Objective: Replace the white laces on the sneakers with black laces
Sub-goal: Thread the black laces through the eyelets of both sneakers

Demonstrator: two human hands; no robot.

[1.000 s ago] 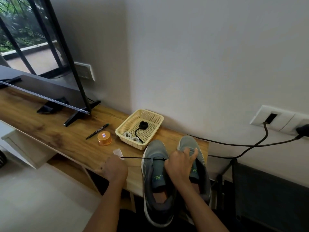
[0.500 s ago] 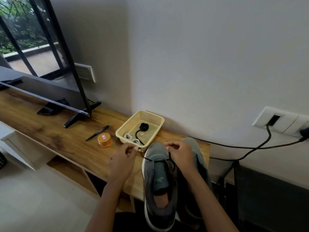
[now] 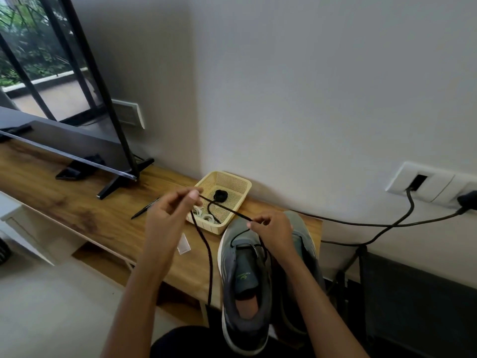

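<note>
Between the left hand (image 3: 172, 213) and right hand (image 3: 273, 229), a black lace (image 3: 222, 207) is pinched taut, slanting down-right toward the toe-away sneaker (image 3: 245, 277).

Both forearms bare, sleeveless; dark garment (image 3: 180, 342) at lap.

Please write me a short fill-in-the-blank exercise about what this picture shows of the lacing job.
1. Both hands pinch a lace whose colour is ____.
2. The left hand and the right hand hold the lace stretched in front of the yellow ____.
3. The lace runs down into the ____ of the two grey sneakers, counted from the person's own side.
4. Beside the basket, on the wooden table, lies a black ____.

Missing words: black; basket; left; pen
</note>
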